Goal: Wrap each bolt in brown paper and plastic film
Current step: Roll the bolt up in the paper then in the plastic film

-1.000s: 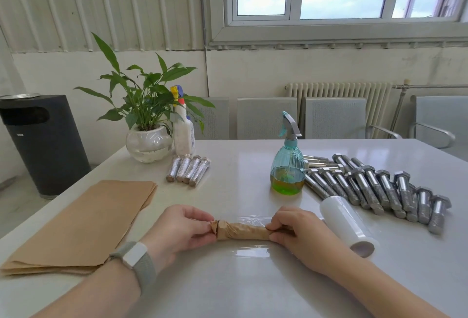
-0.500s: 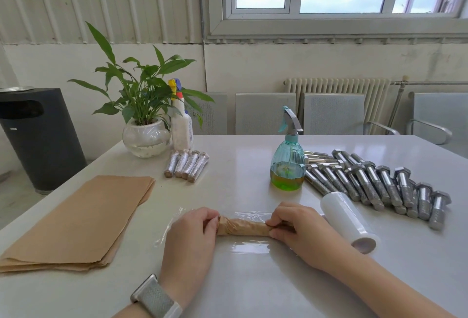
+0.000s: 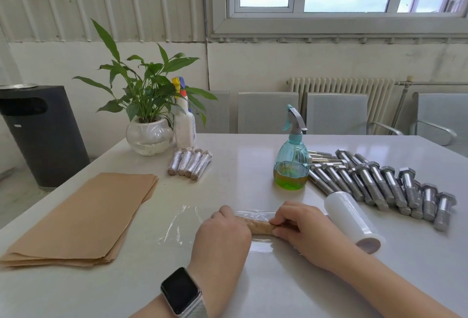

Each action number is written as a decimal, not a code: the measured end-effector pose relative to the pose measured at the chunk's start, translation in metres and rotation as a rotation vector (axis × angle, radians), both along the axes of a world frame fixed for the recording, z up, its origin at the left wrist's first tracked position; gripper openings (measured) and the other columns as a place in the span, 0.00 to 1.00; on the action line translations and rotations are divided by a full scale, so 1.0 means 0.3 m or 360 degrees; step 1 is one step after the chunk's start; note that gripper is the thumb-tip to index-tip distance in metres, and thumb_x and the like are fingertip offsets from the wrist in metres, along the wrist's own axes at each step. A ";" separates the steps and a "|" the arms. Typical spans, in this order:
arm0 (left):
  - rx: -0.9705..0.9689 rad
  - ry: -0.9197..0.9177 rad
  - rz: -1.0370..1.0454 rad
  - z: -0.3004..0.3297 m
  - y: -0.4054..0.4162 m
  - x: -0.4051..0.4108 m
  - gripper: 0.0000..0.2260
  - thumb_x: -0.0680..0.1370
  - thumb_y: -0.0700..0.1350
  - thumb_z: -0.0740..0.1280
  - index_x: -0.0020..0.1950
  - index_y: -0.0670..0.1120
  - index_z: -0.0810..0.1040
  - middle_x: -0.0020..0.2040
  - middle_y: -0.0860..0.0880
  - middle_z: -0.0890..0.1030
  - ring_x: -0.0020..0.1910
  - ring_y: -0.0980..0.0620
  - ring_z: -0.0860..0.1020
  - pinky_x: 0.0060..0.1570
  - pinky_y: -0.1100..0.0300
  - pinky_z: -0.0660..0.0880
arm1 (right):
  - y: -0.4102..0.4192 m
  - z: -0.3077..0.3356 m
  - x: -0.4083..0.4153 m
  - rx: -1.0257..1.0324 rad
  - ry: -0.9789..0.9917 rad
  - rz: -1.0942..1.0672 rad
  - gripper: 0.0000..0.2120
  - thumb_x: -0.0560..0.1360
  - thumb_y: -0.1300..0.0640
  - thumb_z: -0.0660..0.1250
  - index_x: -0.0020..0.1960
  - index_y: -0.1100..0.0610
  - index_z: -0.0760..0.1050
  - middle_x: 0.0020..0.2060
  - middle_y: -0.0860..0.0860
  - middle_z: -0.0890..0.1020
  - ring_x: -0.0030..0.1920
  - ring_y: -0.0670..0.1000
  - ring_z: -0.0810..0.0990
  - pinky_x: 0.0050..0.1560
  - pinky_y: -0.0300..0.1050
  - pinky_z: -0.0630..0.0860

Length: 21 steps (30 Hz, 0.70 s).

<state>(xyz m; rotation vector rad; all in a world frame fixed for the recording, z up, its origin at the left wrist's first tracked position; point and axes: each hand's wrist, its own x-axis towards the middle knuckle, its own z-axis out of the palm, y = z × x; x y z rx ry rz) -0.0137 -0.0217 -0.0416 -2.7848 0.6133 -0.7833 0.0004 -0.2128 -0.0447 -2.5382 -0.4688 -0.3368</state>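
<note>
both hands clamp the paper-wrapped bolt point(image 3: 260, 226) lying on the plastic film point(image 3: 182, 224) at the table's near edge: left hand point(image 3: 222, 236) one end, right hand point(image 3: 304, 229) the other. probably heavy, stiff; the film looks thin and clingy, so grip the ends.

White table point(image 3: 253, 279) carries: brown paper stack point(image 3: 83, 219) left, four wrapped bolts point(image 3: 190, 164), potted plant point(image 3: 149, 135), two spray bottles point(image 3: 291, 163), bare bolts point(image 3: 379, 186), film roll point(image 3: 352, 221), clear film sheet point(image 3: 182, 224), edges hard to trace.
</note>
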 end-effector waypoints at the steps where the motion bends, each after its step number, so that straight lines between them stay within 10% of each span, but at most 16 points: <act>1: 0.0092 0.0048 0.0045 0.010 -0.013 -0.005 0.09 0.55 0.31 0.62 0.29 0.41 0.78 0.29 0.44 0.73 0.24 0.48 0.74 0.23 0.62 0.60 | 0.001 -0.001 0.000 -0.0004 -0.0003 -0.0002 0.01 0.75 0.56 0.72 0.46 0.52 0.80 0.43 0.39 0.79 0.46 0.40 0.76 0.46 0.27 0.68; 5: -0.0111 0.0567 0.0236 0.038 0.022 0.009 0.12 0.78 0.38 0.56 0.57 0.46 0.75 0.54 0.46 0.74 0.52 0.45 0.77 0.39 0.56 0.65 | 0.002 0.002 -0.005 -0.0009 0.0000 -0.0004 0.01 0.75 0.56 0.72 0.46 0.52 0.81 0.42 0.38 0.77 0.45 0.39 0.76 0.46 0.26 0.67; 11: -0.1789 0.1324 0.0177 0.113 0.273 0.152 0.09 0.80 0.40 0.57 0.53 0.51 0.74 0.40 0.50 0.86 0.34 0.52 0.84 0.33 0.61 0.73 | 0.009 0.000 -0.012 -0.0026 -0.0020 -0.0023 0.01 0.76 0.57 0.70 0.48 0.52 0.81 0.45 0.40 0.78 0.47 0.41 0.76 0.46 0.27 0.67; 21: -0.0892 0.0808 0.0803 -0.001 0.363 0.287 0.17 0.74 0.66 0.65 0.41 0.52 0.74 0.41 0.57 0.78 0.46 0.51 0.78 0.48 0.57 0.74 | 0.008 -0.002 -0.006 -0.0030 -0.0035 -0.0002 0.02 0.77 0.58 0.69 0.49 0.52 0.80 0.46 0.42 0.77 0.47 0.43 0.75 0.47 0.26 0.66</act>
